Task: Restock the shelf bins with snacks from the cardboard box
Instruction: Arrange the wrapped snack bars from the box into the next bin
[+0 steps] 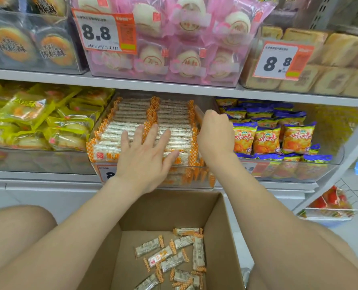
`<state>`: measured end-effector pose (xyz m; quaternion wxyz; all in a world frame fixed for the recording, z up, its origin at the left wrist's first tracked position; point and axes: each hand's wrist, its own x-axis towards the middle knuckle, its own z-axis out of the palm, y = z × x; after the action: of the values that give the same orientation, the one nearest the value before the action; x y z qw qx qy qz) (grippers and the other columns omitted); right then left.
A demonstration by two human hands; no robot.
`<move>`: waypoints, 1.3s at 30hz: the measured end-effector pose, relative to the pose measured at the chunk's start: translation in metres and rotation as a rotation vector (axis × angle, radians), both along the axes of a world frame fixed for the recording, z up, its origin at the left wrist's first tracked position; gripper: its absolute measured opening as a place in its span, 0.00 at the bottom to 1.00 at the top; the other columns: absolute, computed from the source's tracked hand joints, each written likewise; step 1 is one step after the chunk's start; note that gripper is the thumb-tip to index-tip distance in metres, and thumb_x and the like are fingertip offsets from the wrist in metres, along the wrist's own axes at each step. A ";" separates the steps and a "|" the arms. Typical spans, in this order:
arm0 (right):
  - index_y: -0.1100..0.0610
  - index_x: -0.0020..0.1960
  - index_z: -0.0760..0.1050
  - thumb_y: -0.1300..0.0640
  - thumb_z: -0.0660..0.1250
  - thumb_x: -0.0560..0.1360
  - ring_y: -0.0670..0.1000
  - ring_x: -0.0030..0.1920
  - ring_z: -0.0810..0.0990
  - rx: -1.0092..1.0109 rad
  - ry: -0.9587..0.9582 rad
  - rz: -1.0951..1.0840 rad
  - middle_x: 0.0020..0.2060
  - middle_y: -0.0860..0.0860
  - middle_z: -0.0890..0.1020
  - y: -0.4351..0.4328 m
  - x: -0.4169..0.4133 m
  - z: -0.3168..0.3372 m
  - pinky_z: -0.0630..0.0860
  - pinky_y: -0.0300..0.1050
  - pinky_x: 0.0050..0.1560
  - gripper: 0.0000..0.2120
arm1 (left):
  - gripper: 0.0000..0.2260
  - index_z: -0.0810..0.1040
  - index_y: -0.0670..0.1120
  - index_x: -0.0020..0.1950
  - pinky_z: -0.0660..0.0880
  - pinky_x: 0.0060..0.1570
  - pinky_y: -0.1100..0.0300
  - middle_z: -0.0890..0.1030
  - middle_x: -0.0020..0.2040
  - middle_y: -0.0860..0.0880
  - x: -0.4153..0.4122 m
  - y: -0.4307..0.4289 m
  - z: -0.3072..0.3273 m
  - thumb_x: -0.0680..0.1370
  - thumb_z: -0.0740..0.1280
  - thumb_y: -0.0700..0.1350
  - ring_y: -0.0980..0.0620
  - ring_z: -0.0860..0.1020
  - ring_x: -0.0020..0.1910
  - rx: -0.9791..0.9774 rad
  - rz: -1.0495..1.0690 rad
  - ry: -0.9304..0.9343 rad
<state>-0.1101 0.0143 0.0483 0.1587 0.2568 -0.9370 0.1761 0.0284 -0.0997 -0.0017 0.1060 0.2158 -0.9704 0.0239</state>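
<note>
A clear shelf bin on the lower shelf holds tight rows of orange-and-white wrapped snack bars. My left hand lies flat with spread fingers on the front rows of bars. My right hand is at the bin's right side with its fingers curled down; what they hold, if anything, is hidden. Below, between my knees, an open cardboard box has several loose bars of the same kind on its bottom.
Yellow pastry packs fill the bin to the left and orange-blue snack bags the bin to the right. The upper shelf carries pink bun packs and price tags. A wire basket hangs low at the right.
</note>
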 end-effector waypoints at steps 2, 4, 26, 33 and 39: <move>0.63 0.57 0.75 0.71 0.61 0.79 0.66 0.55 0.79 0.013 -0.054 0.028 0.55 0.63 0.79 -0.009 -0.009 0.000 0.71 0.53 0.46 0.09 | 0.33 0.51 0.58 0.85 0.49 0.78 0.32 0.54 0.86 0.48 0.001 -0.001 0.000 0.82 0.36 0.69 0.38 0.52 0.84 0.004 -0.003 -0.004; 0.63 0.56 0.76 0.71 0.61 0.78 0.67 0.54 0.79 -0.040 -0.174 0.044 0.55 0.64 0.78 -0.017 -0.020 -0.002 0.71 0.52 0.46 0.10 | 0.33 0.49 0.58 0.85 0.48 0.79 0.32 0.52 0.86 0.48 0.001 -0.002 0.000 0.82 0.36 0.69 0.38 0.51 0.84 0.009 -0.004 -0.012; 0.52 0.38 0.80 0.53 0.56 0.68 0.54 0.39 0.82 0.172 -0.369 0.529 0.34 0.49 0.83 0.085 0.106 -0.042 0.82 0.52 0.41 0.13 | 0.03 0.74 0.55 0.47 0.77 0.37 0.52 0.79 0.38 0.56 0.067 0.043 -0.035 0.79 0.65 0.52 0.50 0.79 0.39 0.395 -0.270 -0.049; 0.60 0.43 0.78 0.60 0.62 0.75 0.58 0.44 0.82 0.467 -0.871 0.311 0.42 0.56 0.83 0.095 0.093 -0.182 0.80 0.52 0.41 0.08 | 0.09 0.81 0.49 0.56 0.81 0.52 0.46 0.82 0.51 0.48 0.062 0.046 -0.131 0.83 0.60 0.44 0.45 0.81 0.49 0.517 -0.284 -0.691; 0.58 0.44 0.73 0.63 0.61 0.80 0.56 0.42 0.75 0.412 -1.082 0.063 0.42 0.56 0.78 0.104 0.105 -0.279 0.72 0.47 0.46 0.07 | 0.14 0.79 0.47 0.66 0.78 0.54 0.52 0.80 0.62 0.45 0.079 0.058 -0.245 0.83 0.61 0.39 0.44 0.80 0.57 0.689 -0.047 -0.650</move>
<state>-0.0048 0.1184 -0.2302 -0.4013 0.1838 -0.8916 0.1008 0.1075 -0.0420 -0.2471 -0.2803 0.1978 -0.9093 -0.2356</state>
